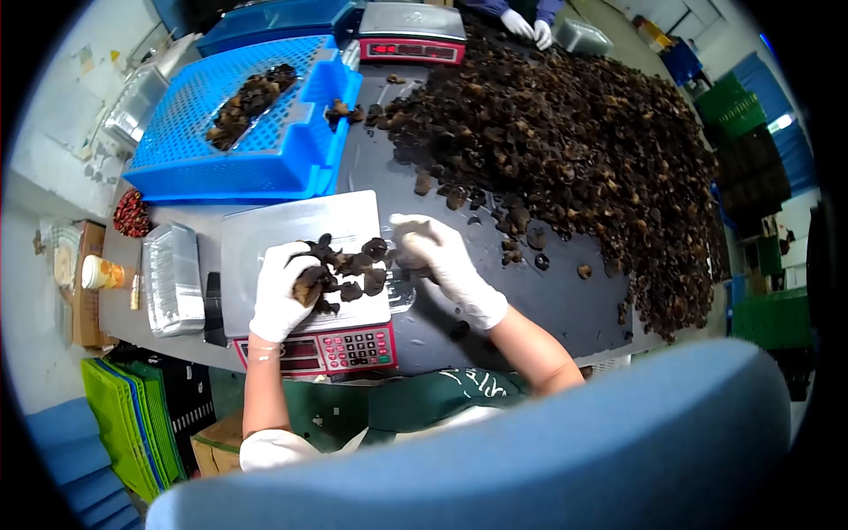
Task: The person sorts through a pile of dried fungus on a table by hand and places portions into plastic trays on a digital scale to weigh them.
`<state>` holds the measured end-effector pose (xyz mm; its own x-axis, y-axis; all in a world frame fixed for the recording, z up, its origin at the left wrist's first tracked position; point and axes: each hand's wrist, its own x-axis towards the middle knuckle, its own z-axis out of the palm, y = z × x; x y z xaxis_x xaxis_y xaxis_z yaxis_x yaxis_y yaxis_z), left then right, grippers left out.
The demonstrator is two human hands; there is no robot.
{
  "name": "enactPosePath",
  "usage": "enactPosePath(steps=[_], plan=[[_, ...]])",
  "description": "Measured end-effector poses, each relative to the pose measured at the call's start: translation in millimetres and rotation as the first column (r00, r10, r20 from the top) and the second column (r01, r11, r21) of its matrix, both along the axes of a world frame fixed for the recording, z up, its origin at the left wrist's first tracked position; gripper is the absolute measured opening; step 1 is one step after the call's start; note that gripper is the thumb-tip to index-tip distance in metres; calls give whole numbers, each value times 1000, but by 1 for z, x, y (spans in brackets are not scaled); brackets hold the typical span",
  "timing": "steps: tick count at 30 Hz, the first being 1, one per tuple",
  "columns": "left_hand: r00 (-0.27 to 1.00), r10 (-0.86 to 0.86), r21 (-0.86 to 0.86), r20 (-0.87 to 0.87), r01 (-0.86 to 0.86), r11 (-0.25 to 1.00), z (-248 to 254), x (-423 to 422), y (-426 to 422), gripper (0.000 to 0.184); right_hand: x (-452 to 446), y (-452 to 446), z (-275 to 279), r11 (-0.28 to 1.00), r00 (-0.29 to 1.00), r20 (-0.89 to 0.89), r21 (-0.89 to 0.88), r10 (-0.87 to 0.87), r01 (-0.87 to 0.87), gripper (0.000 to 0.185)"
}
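Note:
My gloved left hand (284,296) is over the steel pan of a red scale (247,243), its fingers curled round dark brown mushrooms (307,290). More loose mushrooms (353,269) lie on the pan to the right of it. A clear plastic tray (404,299) rests at the pan's right edge, partly covered. Beside that tray is my gloved right hand (442,265), fingers bent and blurred by motion; whether anything is in them is not plain.
A large mushroom heap (565,141) spreads over the right of the table. A blue crate (238,172) bears a filled tray (252,106); a second scale (412,40) stands behind. Stacked clear trays (173,278) are at left. Another person's gloved hands (528,30) show at the far side.

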<state>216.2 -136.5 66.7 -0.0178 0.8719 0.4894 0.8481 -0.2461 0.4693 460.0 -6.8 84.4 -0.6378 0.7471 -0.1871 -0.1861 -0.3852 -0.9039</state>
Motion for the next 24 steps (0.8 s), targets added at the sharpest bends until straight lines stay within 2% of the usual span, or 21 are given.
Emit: enactPosePath(steps=[1, 2, 3, 4, 5, 6, 8, 9, 13, 16, 18, 20, 21, 22, 24], plan=[[997, -34, -27, -68, 32, 999, -5, -7, 2, 43, -16, -3, 4, 965, 987, 151, 248, 48, -85, 30], [989, -62, -97, -136, 49, 994, -6, -12, 1, 43, -32, -6, -20, 915, 981, 185, 383, 59, -128, 35], [992, -61, -98, -114, 49, 994, -6, -12, 0, 44, -42, -8, -19, 724, 954, 298, 657, 10, -213, 40], [994, -60, -103, -92, 51, 993, -5, -11, -1, 46, -50, -12, -18, 451, 921, 381, 838, -79, -308, 46], [995, -72, -105, -64, 65, 992, -2, -12, -3, 51, -58, -17, -29, 320, 883, 461, 853, -93, -412, 57], [995, -87, -106, -41, 83, 991, -6, -16, -7, 59, -61, -26, -26, 238, 790, 592, 800, -161, -551, 68], [995, -94, -125, -30, 89, 988, -12, -23, -12, 66, -61, -33, -24, 132, 749, 625, 780, -219, -612, 77], [995, -93, -171, -21, 88, 981, -9, -25, -15, 69, -61, -33, -14, 182, 731, 659, 752, -177, -634, 80], [998, -27, -288, 53, 41, 957, 8, -29, -28, 82, -41, -16, 13, 291, 761, 649, 733, -26, -615, 74], [997, -9, -290, 81, 32, 956, 10, -34, -37, 82, -22, -8, 25, 429, 784, 619, 696, 47, -575, 64], [994, -12, -295, 105, 42, 955, 8, -44, -44, 83, -11, -8, 22, 398, 791, 609, 742, -62, -540, 58], [983, 70, -254, 169, -25, 967, 7, -55, -55, 80, -6, -5, 17, 317, 840, 519, 833, -160, -454, 45], [977, 107, -176, 185, -74, 982, 7, -60, -58, 76, -3, -4, 13, 347, 838, 520, 826, -165, -444, 43], [907, 163, -160, 388, -108, 981, 8, -60, -63, 73, -2, -4, 9, 377, 836, 521, 818, -169, -434, 42], [900, 247, -141, 359, -209, 968, 14, -67, -70, 68, -5, -7, 7, 389, 868, 468, 840, -167, -378, 37]])
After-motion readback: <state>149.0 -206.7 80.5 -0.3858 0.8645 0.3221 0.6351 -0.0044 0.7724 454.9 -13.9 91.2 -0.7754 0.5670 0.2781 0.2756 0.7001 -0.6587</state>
